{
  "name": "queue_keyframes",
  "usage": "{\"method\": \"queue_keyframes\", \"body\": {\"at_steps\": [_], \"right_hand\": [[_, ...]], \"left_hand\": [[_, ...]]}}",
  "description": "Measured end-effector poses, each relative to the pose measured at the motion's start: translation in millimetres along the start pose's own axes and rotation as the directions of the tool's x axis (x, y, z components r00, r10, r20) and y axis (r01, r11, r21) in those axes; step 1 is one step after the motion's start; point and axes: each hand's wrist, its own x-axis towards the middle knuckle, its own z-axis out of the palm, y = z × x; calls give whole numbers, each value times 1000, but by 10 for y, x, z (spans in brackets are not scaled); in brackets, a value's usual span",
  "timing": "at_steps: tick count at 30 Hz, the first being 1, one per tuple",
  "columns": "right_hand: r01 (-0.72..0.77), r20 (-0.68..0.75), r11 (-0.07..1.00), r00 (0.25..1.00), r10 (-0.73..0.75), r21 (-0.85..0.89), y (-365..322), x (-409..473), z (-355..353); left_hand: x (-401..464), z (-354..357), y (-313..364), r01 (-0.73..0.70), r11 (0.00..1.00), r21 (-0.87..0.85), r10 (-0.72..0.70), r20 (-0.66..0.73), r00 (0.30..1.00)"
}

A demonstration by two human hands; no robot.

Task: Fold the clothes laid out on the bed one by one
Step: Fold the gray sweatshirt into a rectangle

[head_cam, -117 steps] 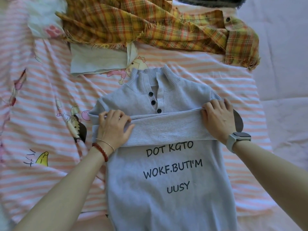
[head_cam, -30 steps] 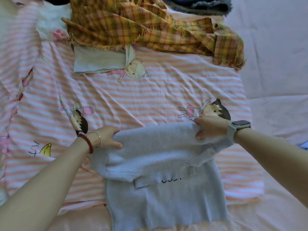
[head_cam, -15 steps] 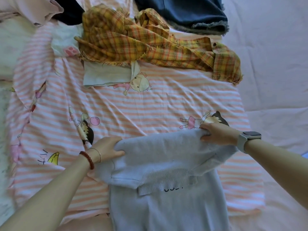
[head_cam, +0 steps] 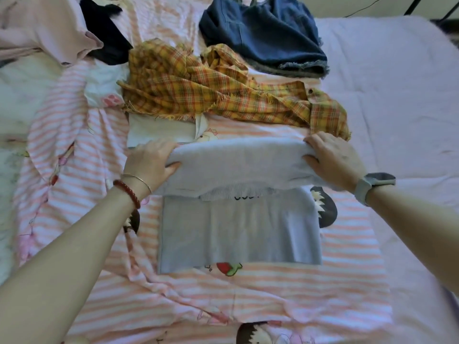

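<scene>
A pink striped sheet is spread over the bed. At its middle lies the grey sweater, its far fold gripped at the left end by the left hand and at the right end by the right hand, fingers curled over the fold, thumbs underneath. A yellow plaid shirt and denim garment are seen farther off.

I see a pale grey-blue sweater at centre on my pink-and-white striped sheet; above it, a yellow-orange plaid shirt and dark blue denim.
</scene>
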Motion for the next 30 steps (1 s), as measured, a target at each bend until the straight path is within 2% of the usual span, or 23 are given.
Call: {"method": "queue_keyframes", "body": {"at_steps": [3,6,10,14,16,18,21,22,24,27,30], "right_hand": [[100,58,995,993,-99,-19,-87,-392,117],[212,42,976,977,-211,-48,-185,-845,281],[252,104,963,965,-243,-93,-296,-1407,550],[233,242,970,947,-210,-71,-448,-1762,743],[233,189,972,956,-225,-23,-500,-1818,760],[203,84,979,976,-202,1,-558,-1766,754],[101,-23,995,995,-102,-22,-720,-1508,801],[63,-1,998,998,-63,-32,-789,-1405,841],[-1,127,999,992,7,-46,-877,-1210,936],[-110,335,990,933,133,-89,-746,-1077,1146],[-227,372,963,889,265,-144,-423,-1164,1371]], "left_hand": [[-413,112,104,-155,986,65,154,19,988],[-982,331,163,-198,977,77,190,95,977],[-1588,606,293,-209,975,78,204,68,977],[-1906,695,383,-101,994,38,91,206,974],[-1954,674,415,-22,1000,4,21,210,977],[-1886,660,487,58,998,3,-58,148,987],[-1601,710,678,145,987,74,-155,146,977],[-1491,753,749,155,984,91,-169,180,969],[-1340,902,825,186,975,120,-212,260,942],[-1335,1234,649,312,932,184,-357,316,879],[-1398,1381,373,476,863,167,-504,324,801]]}}
